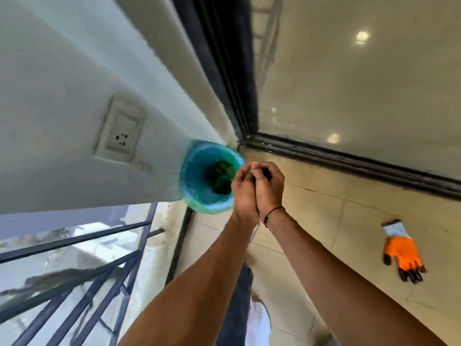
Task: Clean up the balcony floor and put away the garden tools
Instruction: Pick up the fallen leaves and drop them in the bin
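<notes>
One bin (210, 177), lined with a green bag, stands against the wall and holds green leaves (222, 179). Left hand (244, 193) and right hand (269, 186) are pressed together, fingers curled, at its right rim; whether they hold anything cannot be told. Orange glove (403, 253) lies on the floor (324, 221), well right.

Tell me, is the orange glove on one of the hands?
No, the orange glove lies on the floor tiles, apart from both bare hands, left hand and right hand.
</notes>
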